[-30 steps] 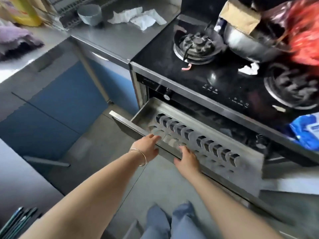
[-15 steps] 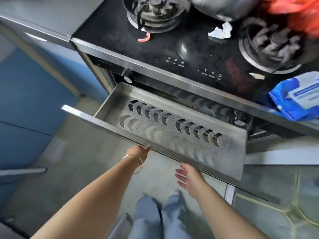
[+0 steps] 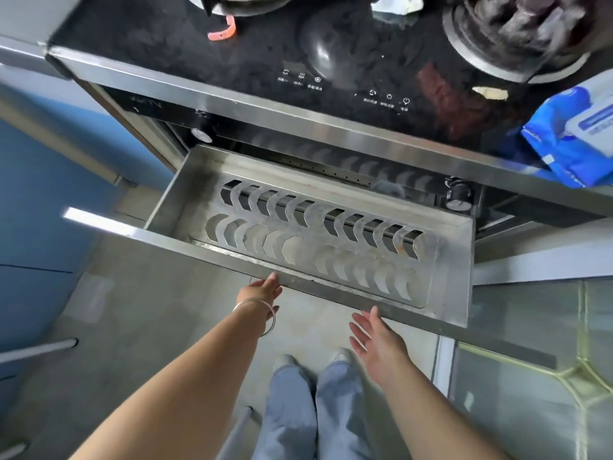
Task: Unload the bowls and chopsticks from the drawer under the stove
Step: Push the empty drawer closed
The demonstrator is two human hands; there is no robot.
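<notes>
The left hand [image 3: 260, 290], bangle [image 3: 262, 313] at the wrist, touches the drawer [image 3: 331, 293] front's underside, fingers hidden. The right hand [image 3: 376, 340] hangs spread and empty just below. The steel drawer stands pulled out under the stove [image 3: 265, 61], above grey floor [image 3: 132, 310].

The stainless-steel pull-out drawer [image 3: 331, 234] under the black glass stove [image 3: 265, 61] stands pulled open, its front panel tilted toward the floor. Its inside holds only a perforated metal rack [image 3: 315, 240] with two rows of curved, crescent-shaped slots. Neither bowls nor chopsticks can be seen in its visible part
</notes>
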